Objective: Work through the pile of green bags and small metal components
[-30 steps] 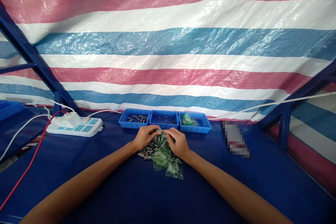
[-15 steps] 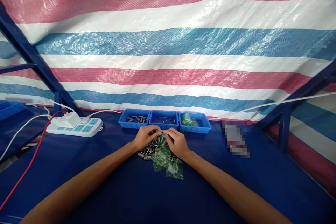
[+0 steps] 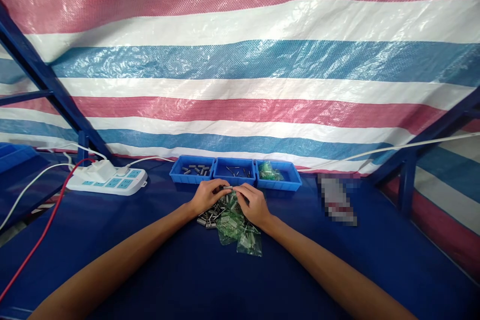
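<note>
My left hand and my right hand meet over a pile of small grey metal parts and green transparent bags on the blue table. Both hands pinch one small grey cylindrical part between their fingertips, just in front of the trays. Three small blue trays stand in a row behind: the left tray holds several grey parts, the middle tray holds thin pins, the right tray holds green bags.
A white power strip with a plugged-in adapter lies at the left, with white and red cables trailing off. A blurred white object lies at the right. A striped tarp hangs behind, and blue frame bars stand at both sides.
</note>
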The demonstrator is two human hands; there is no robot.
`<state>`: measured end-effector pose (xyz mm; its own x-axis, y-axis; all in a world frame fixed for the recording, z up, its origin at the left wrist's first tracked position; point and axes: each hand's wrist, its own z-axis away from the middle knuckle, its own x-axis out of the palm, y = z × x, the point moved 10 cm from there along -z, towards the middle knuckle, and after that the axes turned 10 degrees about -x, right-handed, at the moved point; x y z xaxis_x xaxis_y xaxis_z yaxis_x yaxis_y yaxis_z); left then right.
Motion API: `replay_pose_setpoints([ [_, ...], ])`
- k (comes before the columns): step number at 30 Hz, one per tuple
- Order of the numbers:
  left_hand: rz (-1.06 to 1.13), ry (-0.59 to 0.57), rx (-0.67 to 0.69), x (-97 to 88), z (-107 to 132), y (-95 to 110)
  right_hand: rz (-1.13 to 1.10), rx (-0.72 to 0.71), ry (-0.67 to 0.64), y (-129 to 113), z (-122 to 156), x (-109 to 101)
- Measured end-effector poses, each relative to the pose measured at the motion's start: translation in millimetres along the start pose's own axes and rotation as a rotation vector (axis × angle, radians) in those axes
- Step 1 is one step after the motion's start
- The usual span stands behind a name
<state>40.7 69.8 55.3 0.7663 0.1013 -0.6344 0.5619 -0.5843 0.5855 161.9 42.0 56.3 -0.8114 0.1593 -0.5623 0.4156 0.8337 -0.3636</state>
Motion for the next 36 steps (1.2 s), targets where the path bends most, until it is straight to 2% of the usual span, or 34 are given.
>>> replay_pose_setpoints([
  [9, 0.009, 0.006, -0.014, -0.6, -0.2, -1.4, -0.033, 0.02, -0.002, 0.5, 0.1, -0.5],
  [26, 0.078, 0.011, 0.06, -3.3, 1.4, 5.3, -0.02, 0.012, -0.018, -0.9, -0.8, 0.8],
  [36, 0.092, 0.0, 0.057, -3.4, 1.0, 7.6, -0.027, 0.009, -0.039, 0.2, 0.0, 4.0],
])
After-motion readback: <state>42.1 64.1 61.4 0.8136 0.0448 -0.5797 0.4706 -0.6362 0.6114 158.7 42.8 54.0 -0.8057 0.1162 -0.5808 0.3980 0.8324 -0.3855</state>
